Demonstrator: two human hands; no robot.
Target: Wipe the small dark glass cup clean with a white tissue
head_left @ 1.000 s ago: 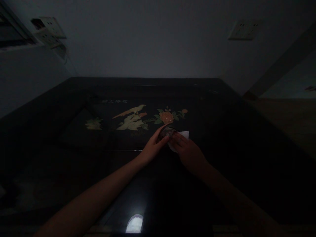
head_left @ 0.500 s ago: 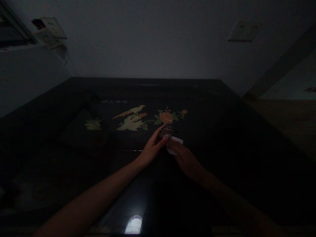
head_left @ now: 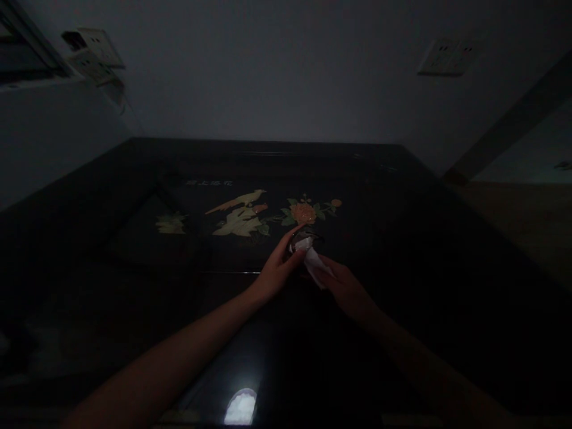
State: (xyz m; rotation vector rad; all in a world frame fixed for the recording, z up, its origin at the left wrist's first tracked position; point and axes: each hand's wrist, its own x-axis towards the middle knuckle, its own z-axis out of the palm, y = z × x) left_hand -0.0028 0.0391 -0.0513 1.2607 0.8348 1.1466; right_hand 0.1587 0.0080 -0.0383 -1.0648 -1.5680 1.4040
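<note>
A pale wall [head_left: 268, 77] — dimly lit — carries sockets [head_left: 440, 58].

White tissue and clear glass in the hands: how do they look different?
The tissue is white, while the glass looks dark and see-through. The tissue is crumpled, but the glass has a curved, shiny rim. The right hand holds the tissue; the left hand holds the glass. Both are over the black tabletop.

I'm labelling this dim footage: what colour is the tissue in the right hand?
The tissue looks white, greyed by shadow; head view.
</note>
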